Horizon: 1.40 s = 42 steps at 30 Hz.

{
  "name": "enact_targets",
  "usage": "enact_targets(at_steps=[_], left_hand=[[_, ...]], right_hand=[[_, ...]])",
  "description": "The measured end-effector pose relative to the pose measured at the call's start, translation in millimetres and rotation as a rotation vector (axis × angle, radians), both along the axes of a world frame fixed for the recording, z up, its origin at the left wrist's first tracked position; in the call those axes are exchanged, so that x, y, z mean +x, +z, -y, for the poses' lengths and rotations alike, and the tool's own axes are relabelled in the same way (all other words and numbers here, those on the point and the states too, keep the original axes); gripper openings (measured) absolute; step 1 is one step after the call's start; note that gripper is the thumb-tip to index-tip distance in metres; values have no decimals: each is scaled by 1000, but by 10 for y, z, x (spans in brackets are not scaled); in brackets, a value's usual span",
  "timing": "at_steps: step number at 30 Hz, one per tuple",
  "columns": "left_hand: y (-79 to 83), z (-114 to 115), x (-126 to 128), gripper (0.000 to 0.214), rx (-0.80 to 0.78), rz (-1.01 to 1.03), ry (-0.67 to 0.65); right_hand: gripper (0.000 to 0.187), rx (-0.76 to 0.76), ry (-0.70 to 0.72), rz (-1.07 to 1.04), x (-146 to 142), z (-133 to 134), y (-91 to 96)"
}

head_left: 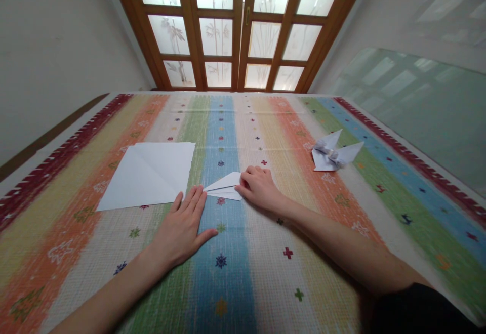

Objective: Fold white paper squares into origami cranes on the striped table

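Note:
A narrow, kite-shaped piece of folded white paper (224, 188) lies flat on the striped tablecloth, its pointed end to the left. My right hand (259, 186) has its fingers curled and pinched on the paper's wide right end, covering part of it. My left hand (187, 222) rests flat with fingers stretched out, the fingertips at the paper's left tip and the thumb apart on the cloth. Just beyond the left fingers is a white paper sheet (152, 176) with a faint diagonal crease; its near edge meets the fingertips.
To the right sits a folded paper figure (334, 153) with two upright points. The tablecloth (224, 293) has coloured stripes and small printed motifs. Beyond the table's far edge stand wooden doors (238, 35) with frosted panes; a glass panel (421, 106) leans at the right wall.

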State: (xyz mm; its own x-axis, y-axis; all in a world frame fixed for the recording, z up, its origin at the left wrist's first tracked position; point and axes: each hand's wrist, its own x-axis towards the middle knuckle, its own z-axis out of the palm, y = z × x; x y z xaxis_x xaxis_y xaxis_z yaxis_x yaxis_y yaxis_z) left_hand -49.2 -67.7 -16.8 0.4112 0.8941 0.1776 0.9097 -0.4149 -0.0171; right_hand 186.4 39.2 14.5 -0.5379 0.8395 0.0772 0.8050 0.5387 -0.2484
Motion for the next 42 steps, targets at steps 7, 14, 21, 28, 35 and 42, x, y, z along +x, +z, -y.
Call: enact_targets(at_steps=[7, 14, 21, 28, 35, 42], left_hand=[[209, 83, 100, 75, 101, -64, 87], [225, -105, 359, 89, -54, -20, -278], [98, -287, 341, 90, -156, 12, -243], [164, -299, 493, 89, -113, 12, -181], [232, -309, 664, 82, -67, -29, -134], [244, -168, 749, 84, -101, -74, -11]], right_hand=[[18, -33, -18, -61, -1, -6, -14], [18, 6, -35, -69, -6, 11, -49], [37, 47, -138, -176, 192, 56, -159], [55, -8, -221, -165, 379, 117, -197], [47, -8, -52, -271, 266, -87, -55], [29, 56, 259, -111, -131, -386, -28]])
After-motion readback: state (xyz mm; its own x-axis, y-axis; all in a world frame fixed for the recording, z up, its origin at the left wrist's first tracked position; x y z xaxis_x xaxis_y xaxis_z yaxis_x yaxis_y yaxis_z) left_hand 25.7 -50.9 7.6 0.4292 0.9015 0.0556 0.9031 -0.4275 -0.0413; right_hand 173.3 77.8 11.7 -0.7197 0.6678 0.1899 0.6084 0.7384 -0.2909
